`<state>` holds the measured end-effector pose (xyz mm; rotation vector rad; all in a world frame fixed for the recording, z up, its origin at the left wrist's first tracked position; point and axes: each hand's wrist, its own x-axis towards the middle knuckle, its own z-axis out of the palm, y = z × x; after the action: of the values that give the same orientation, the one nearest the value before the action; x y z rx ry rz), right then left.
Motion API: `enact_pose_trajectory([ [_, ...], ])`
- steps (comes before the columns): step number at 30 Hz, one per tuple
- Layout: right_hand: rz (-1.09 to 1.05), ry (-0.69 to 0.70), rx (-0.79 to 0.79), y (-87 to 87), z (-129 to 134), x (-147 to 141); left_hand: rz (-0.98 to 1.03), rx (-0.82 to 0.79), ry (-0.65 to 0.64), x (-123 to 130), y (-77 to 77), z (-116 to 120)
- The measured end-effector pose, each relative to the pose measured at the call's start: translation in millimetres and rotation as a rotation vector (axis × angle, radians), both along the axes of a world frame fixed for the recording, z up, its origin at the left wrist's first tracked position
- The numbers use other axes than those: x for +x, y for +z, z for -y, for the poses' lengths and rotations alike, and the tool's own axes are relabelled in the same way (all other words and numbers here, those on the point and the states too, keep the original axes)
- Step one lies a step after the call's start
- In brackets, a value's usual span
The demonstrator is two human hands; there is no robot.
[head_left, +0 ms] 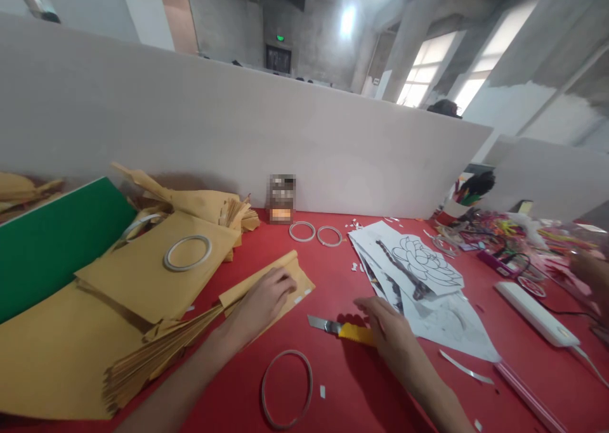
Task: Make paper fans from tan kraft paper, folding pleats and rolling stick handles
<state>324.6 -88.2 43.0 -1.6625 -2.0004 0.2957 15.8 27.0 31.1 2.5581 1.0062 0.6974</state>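
Observation:
My left hand [271, 297] rests on a folded piece of brown paper [301, 279], its fingers curled together over it. A yellow utility knife [354, 333] with its blade out lies under my right hand [386, 325], whose index finger and thumb side reach past the handle; its grip underneath is hidden. Below the hands is a tape ring [262, 388] on the red table [361, 388]. Pleated brown paper [152, 357] fans out beneath my left forearm.
Brown sheets [157, 268] and a green board [61, 243] lie left. Flower drawings [423, 262] are right of centre, beside a white power strip [537, 312]. Two rings [302, 231] sit near the white partition [238, 129]. Another person's hand [590, 274] is far right.

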Motion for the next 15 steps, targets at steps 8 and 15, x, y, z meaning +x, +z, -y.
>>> enact_pose_trajectory([
  [8, 0.119, 0.15, -0.047, 0.4, 22, -24, 0.089, -0.012, -0.021, -3, -12.1, -11],
  [15, 0.322, 0.254, 0.046, -6.8, 7, -57, 0.104, -0.002, -0.012, 5, -12.5, -24],
])
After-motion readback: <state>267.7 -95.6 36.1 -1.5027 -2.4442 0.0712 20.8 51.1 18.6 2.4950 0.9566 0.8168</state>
